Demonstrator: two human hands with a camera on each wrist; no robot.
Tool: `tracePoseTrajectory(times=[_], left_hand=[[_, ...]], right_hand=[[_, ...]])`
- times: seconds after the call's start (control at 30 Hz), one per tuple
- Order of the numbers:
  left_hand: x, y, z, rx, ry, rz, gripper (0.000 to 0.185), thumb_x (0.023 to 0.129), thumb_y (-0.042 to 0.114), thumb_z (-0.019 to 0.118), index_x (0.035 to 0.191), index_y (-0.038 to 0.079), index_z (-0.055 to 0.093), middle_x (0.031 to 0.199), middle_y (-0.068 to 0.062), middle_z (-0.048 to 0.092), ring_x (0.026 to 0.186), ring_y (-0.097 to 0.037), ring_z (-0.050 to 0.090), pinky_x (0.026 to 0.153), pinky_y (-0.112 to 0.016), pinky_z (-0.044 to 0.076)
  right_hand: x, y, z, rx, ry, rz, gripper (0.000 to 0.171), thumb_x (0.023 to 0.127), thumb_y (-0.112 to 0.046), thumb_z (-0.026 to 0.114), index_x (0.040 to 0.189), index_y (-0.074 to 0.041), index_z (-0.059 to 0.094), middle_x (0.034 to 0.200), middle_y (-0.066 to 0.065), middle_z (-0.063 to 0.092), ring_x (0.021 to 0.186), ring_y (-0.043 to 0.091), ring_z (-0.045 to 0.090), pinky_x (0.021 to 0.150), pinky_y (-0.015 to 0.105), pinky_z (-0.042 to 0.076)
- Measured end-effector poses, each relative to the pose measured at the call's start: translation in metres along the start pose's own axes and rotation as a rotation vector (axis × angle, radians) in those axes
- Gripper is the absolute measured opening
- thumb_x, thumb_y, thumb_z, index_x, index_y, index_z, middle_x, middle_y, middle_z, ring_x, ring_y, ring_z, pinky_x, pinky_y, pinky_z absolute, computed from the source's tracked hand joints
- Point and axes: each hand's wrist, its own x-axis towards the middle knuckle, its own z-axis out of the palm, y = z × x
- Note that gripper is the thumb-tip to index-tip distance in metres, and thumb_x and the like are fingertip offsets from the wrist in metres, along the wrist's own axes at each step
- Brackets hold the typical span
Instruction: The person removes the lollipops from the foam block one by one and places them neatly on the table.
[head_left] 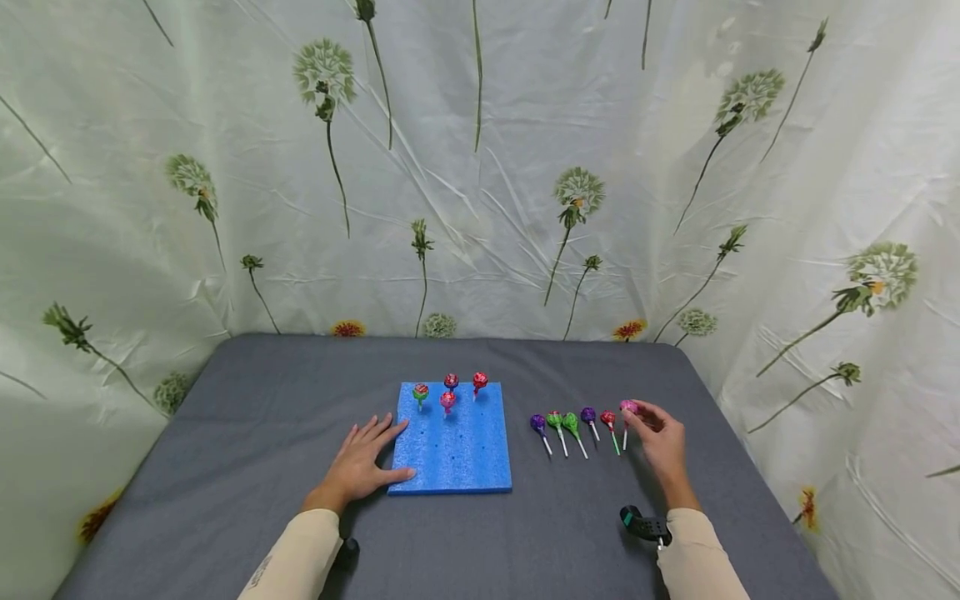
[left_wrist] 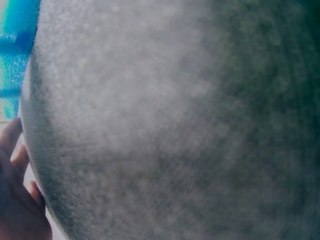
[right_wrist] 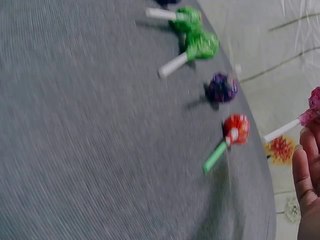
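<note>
Before a hanging dandelion-print curtain (head_left: 480, 208), a person's right hand (head_left: 663, 446) pinches a pink-wrapped lollipop (head_left: 627, 406) above a grey-clothed bench (head_left: 570, 533), beside a row of lollipops (head_left: 572, 422); the left hand (head_left: 358, 468), spread, touches a blue foam board (head_left: 468, 467).

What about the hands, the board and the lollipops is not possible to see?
Wrapper print on lying lollipops: head view, too small.
Lower stick ends of standing lollipops: head view, hidden in the board.
Most of the board, part of the left hand: left wrist view, left edge.
Part of the pink lollipop and right hand: right wrist view, right edge.
</note>
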Motion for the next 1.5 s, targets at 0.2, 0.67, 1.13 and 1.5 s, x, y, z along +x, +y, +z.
tracePoseTrajectory(times=[0.2, 0.67, 1.13, 1.5], left_hand=[[0.0, 0.001, -0.002, -0.005, 0.005, 0.003, 0.09, 0.075, 0.06, 0.071, 0.148, 0.016, 0.041, 0.154, -0.019, 0.031, 0.143, -0.044, 0.018, 0.114, -0.061, 0.005], [-0.001, -0.002, 0.002, -0.004, -0.007, 0.006, 0.09, 0.076, 0.062, 0.07, 0.148, 0.016, 0.041, 0.154, -0.018, 0.031, 0.143, -0.043, 0.018, 0.114, -0.06, 0.004], [0.0, -0.001, 0.002, 0.006, 0.009, 0.006, 0.091, 0.075, 0.062, 0.07, 0.147, 0.016, 0.041, 0.153, -0.019, 0.032, 0.142, -0.044, 0.019, 0.114, -0.06, 0.005], [-0.001, -0.003, 0.002, -0.001, 0.022, 0.022, 0.09, 0.076, 0.061, 0.071, 0.148, 0.016, 0.041, 0.153, -0.019, 0.032, 0.143, -0.044, 0.019, 0.114, -0.06, 0.005]], right_hand=[[0.008, 0.007, -0.008, -0.028, -0.039, 0.022, 0.032, 0.09, -0.019, 0.07, 0.112, 0.004, 0.065, 0.1, 0.011, 0.066, 0.079, -0.003, 0.055, 0.068, 0.01, 0.044], [0.021, 0.028, -0.008, -0.151, -0.121, 0.149, 0.033, 0.091, -0.016, 0.068, 0.115, 0.006, 0.062, 0.109, 0.022, 0.063, 0.079, 0.001, 0.053, 0.064, 0.01, 0.044], [0.028, 0.041, 0.001, -0.255, -0.109, 0.179, 0.036, 0.091, -0.02, 0.068, 0.114, 0.007, 0.063, 0.108, 0.026, 0.063, 0.098, 0.033, 0.056, 0.078, 0.038, 0.042], [0.033, 0.041, 0.007, -0.292, -0.096, 0.199, 0.034, 0.09, -0.021, 0.069, 0.112, 0.005, 0.065, 0.101, 0.021, 0.066, 0.087, 0.025, 0.059, 0.071, 0.032, 0.041]])
